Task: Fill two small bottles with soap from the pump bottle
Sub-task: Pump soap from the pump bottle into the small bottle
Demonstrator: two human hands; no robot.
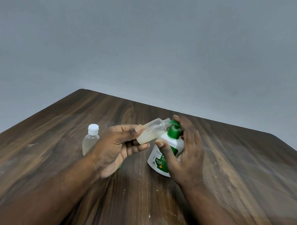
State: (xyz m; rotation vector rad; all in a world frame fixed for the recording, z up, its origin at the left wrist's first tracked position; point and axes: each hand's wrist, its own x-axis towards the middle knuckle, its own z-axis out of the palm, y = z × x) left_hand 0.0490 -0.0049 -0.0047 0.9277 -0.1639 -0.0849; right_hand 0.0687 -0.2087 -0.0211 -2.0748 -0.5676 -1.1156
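A dark brown wood-grain table (228, 173) fills the lower half of the view, seen from above and angled so that one rounded far corner points away at upper left. Its surface carries pale scuffs and small light specks. Behind it rises a plain grey-blue wall (150, 40) that takes up the whole upper half.

Two bare forearms reach in from the bottom edge. The left hand (114, 145) pinches a small clear open bottle (151, 132) between thumb and fingers. It is lifted off the table and tilted, and its threaded mouth touches or nearly touches the spout of the green pump head (173, 132). Pale cloudy liquid sits in its lower part.

The right hand (187, 151) wraps the white pump bottle (155, 159), which stands near the table's middle. The fingers curve over the pump head and the thumb rests on the bottle's front, by a green label.

To the left, just beyond the left wrist, a second small capped bottle (90, 141) stands upright on the table. It has a white cap and pale liquid inside, and the wrist hides its base.

A green sliver (119, 167) shows under the left hand; what it is cannot be told.
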